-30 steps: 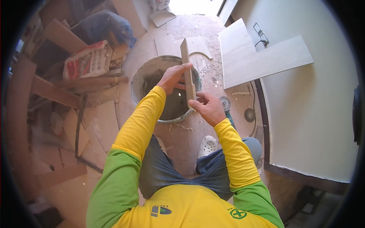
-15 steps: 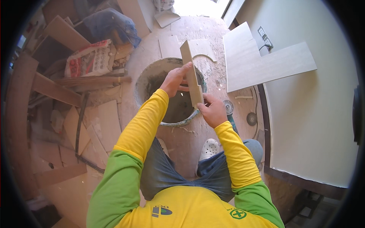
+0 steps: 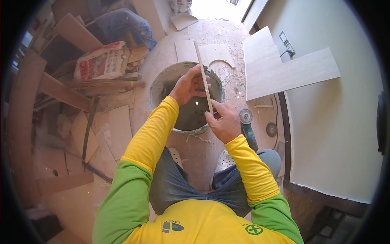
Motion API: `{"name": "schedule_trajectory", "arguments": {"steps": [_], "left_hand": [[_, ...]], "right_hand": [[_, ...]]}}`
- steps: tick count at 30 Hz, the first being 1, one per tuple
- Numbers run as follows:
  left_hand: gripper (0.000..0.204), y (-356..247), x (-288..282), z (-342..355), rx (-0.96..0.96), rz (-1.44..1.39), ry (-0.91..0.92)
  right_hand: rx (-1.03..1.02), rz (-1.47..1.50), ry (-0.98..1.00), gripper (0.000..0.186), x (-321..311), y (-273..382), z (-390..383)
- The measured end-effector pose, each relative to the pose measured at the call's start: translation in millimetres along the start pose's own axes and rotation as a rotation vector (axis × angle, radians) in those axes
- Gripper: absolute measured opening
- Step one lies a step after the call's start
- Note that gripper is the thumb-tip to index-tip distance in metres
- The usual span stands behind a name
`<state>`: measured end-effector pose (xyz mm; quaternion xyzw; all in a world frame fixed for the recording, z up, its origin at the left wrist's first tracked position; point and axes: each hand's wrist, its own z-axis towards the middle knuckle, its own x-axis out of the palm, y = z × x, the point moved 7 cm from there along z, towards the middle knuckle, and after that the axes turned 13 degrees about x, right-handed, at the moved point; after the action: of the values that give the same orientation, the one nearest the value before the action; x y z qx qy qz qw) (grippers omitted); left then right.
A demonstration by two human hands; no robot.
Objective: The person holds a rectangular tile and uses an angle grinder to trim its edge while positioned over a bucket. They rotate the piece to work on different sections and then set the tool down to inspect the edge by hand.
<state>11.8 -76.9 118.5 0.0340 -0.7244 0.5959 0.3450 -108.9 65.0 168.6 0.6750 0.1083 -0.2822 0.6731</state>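
Observation:
Both of my hands hold a narrow, pale tile piece (image 3: pixel 198 55) over a grey mortar bucket (image 3: pixel 159 87). The piece is turned almost edge-on, so its broad face hardly shows. My left hand (image 3: pixel 187 86) supports its left side near the middle, with the fingers reaching behind it. At the near end, my right hand (image 3: pixel 225 123) pinches it between thumb and fingers. To the right of that hand an angle grinder (image 3: pixel 249 132) with a teal body lies on the floor, its disc toward the far side.
A large L-shaped tile (image 3: pixel 264 67) leans on the right wall, under a power outlet (image 3: pixel 286 42). A loose disc (image 3: pixel 271 129) and a cable lie near the grinder. A curved offcut (image 3: pixel 223 62) lies beyond the bucket. Boards, a cement bag (image 3: pixel 101 61) and tile scraps (image 3: pixel 120 126) crowd the left.
The tile piece has turned from showing some of its face to nearly edge-on. My right hand has shifted slightly left, and more of the grinder shows. The view has moved slightly.

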Motion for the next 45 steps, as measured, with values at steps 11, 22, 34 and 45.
{"name": "schedule_trajectory", "arguments": {"steps": [11,22,34,45], "left_hand": [[0.057,5.6,4.8,-4.2,-0.032,0.034,0.015],[0.051,8.9,4.8,-2.0,-0.030,-0.024,0.062],[0.053,6.9,0.0,-1.3,-0.022,0.045,0.029],[0.066,6.5,7.0,-4.9,-0.056,0.145,0.028]], "right_hand": [[-0.027,0.018,-0.010,0.043,-5.3,2.9,-4.8],[0.001,0.003,-0.001,0.045,-7.3,3.2,-8.0],[0.031,0.036,0.026,0.045,-2.2,-5.0,-5.1],[0.004,0.033,-0.008,0.040,-5.5,-1.2,-5.5]]}}
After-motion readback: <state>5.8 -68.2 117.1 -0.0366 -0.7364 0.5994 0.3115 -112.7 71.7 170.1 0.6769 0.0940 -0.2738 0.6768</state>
